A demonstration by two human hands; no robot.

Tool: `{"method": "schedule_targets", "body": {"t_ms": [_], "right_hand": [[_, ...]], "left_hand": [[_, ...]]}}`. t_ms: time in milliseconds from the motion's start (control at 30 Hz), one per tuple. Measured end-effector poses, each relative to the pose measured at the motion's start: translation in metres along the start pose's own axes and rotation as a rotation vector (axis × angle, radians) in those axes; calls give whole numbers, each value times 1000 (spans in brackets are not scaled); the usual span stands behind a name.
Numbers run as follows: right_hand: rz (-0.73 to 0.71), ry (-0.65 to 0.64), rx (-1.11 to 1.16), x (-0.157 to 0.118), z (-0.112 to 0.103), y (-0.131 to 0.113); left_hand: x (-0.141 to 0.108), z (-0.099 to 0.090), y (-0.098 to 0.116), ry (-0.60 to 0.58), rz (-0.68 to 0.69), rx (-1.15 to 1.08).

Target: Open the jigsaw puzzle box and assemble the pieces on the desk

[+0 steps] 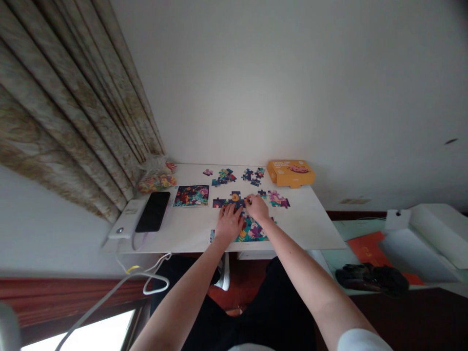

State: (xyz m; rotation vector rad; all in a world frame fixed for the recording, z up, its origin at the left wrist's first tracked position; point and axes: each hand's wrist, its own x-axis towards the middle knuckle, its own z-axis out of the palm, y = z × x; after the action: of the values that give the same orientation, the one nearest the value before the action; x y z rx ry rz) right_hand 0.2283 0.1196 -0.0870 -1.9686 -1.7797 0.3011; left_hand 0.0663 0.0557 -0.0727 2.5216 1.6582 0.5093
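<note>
My left hand (229, 225) lies with fingers stretched out over a dark blue joined section of jigsaw puzzle (219, 203). Just to its right, my right hand (259, 209) pinches a small dark puzzle piece (249, 200) at the edge of that section. A larger colourful joined part of the puzzle (254, 231) spreads toward the table's front edge, partly covered by both hands and wrists. Right of my right hand lies a pink and purple joined cluster (279, 199). A printed picture card (191, 196) is left of the hands.
Loose puzzle pieces (224, 176) and another cluster (253, 176) lie toward the wall. An orange box (291, 173) stands at the back right of the white table (310, 229). On the left are a black phone (153, 211), a white power block with cables, and a filled plastic bag (157, 178).
</note>
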Motion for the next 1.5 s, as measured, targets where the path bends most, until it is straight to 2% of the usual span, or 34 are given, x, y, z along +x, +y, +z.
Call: {"method": "schedule_targets", "body": {"t_ms": [167, 333, 467, 600, 733, 867, 1000, 1100, 1233, 1367, 1500], "right_hand": [[27, 8, 65, 0, 3, -1], [15, 75, 230, -3, -10, 13], [-6, 157, 252, -28, -28, 40], [-87, 154, 199, -63, -42, 61], [-166, 147, 182, -84, -50, 67], [-145, 137, 215, -87, -50, 67], [-147, 147, 197, -73, -50, 68], [-176, 132, 102, -45, -52, 68], [-199, -3, -20, 5, -56, 65], [-119, -162, -19, 45, -56, 67], [-93, -165, 6, 63, -54, 72]], "left_hand": [[2, 1, 1, -21, -3, 21], [4, -2, 1, -30, 3, 37], [11, -6, 2, -58, 16, 69], [20, -4, 5, -62, 52, 35], [31, 3, 8, -95, 179, 0], [39, 9, 6, -87, 189, -1], [41, 12, 1, -65, 196, -19], [39, 11, 1, -57, 190, -26], [38, 7, 3, -61, 186, -31], [37, 5, 5, -61, 176, -43], [36, 7, 4, -37, 175, -49]]}}
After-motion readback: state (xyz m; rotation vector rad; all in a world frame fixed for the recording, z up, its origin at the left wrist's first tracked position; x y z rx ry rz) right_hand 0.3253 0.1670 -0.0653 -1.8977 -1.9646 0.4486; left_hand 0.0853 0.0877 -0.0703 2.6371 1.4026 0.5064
